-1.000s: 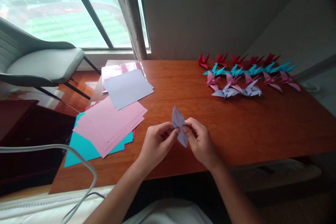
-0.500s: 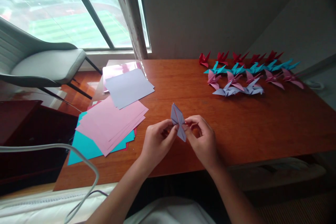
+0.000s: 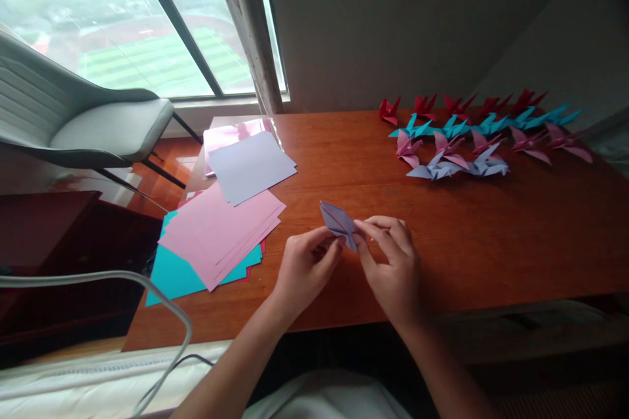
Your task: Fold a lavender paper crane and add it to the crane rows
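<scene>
A partly folded lavender paper piece [image 3: 338, 221] is pinched between both hands above the wooden table [image 3: 354, 163]. My left hand [image 3: 304, 270] grips its lower left side with closed fingers. My right hand [image 3: 392, 262] pinches its right side, thumb and forefinger pressed together. The piece points up and to the left.
Loose sheets lie at the left: a lavender sheet [image 3: 250, 165] on a pink stack [image 3: 221, 229] over teal sheets [image 3: 179, 273]. Rows of finished red, teal, pink and lavender paper cranes [image 3: 472, 134] stand at the far right. A grey chair [image 3: 93, 127] is by the window.
The lavender piece has tipped from upright to leaning left and lower between my hands. The view has shifted slightly to the left.
</scene>
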`<state>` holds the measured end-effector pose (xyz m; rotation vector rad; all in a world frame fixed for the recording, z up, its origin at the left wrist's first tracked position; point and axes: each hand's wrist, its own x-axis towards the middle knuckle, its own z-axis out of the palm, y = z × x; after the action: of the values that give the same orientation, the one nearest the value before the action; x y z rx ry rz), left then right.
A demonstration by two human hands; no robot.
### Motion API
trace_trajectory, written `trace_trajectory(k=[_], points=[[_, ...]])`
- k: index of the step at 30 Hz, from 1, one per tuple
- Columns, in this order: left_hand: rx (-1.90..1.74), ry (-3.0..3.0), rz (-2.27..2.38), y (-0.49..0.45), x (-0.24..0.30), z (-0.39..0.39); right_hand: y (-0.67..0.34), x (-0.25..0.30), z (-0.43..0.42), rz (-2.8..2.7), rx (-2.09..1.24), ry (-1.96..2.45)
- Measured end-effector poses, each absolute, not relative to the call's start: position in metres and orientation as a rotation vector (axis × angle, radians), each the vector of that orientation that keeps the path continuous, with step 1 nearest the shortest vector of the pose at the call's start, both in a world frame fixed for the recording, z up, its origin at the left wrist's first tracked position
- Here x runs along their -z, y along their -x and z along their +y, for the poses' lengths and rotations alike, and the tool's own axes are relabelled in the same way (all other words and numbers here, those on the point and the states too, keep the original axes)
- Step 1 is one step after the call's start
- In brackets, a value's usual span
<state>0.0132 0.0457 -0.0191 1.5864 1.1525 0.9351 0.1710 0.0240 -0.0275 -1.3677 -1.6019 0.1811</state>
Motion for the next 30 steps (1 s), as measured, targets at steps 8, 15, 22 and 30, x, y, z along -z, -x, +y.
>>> trace_trajectory(k=[8, 15, 22, 30], points=[[-0.959, -1.582, 1.176, -0.013, 0.019, 0.046, -0.17, 0.023, 0.02, -1.644, -0.194, 1.326], [-0.933, -1.675, 1.201, -0.015, 0.014, 0.045, -0.17, 0.024, 0.021, -1.595, -0.323, 1.289], [-0.916, -1.706, 1.187, -0.016, 0.013, 0.043, -0.167, 0.028, 0.017, -1.722, -0.044, 1.28], [-0.99, -1.672, 1.235, -0.017, 0.014, 0.043, -0.165, 0.034, 0.013, -1.811, 0.098, 1.23]])
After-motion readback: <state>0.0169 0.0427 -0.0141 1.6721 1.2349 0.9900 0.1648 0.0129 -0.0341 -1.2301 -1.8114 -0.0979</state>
